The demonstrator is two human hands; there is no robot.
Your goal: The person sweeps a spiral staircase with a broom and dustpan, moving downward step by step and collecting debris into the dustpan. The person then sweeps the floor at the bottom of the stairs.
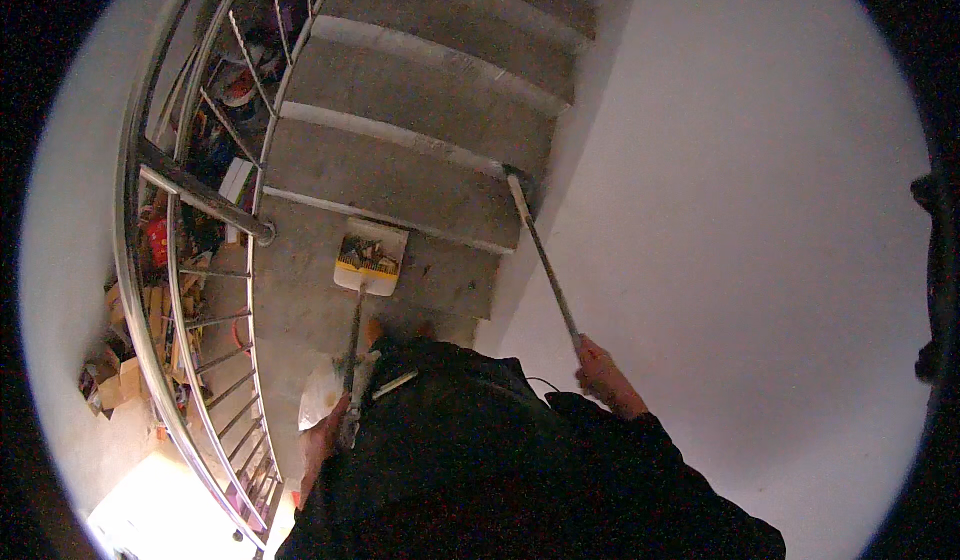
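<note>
My right hand [604, 376] grips the long handle of a broom [551, 267]. The broom's dark head lies in shadow on a concrete step [405, 162], close to the white wall. Lower left, my left hand [326, 429] is closed around the upright handle of a long-handled dustpan [384, 284]. That pan is white with a yellow toothed strip, and rests on the floor against the lowest visible riser. Inside it lies mixed debris [364, 247], too small to tell apart. A whitish plastic bag [319, 391] hangs or lies beside my left hand; which one is unclear.
Concrete stairs [435, 72] rise ahead, bordered on the right by a white wall [735, 185]. A curved metal railing [135, 282] runs along the left. Beyond its bars are cardboard boxes [124, 383] and assorted clutter. Bright light [172, 515] glares at bottom left.
</note>
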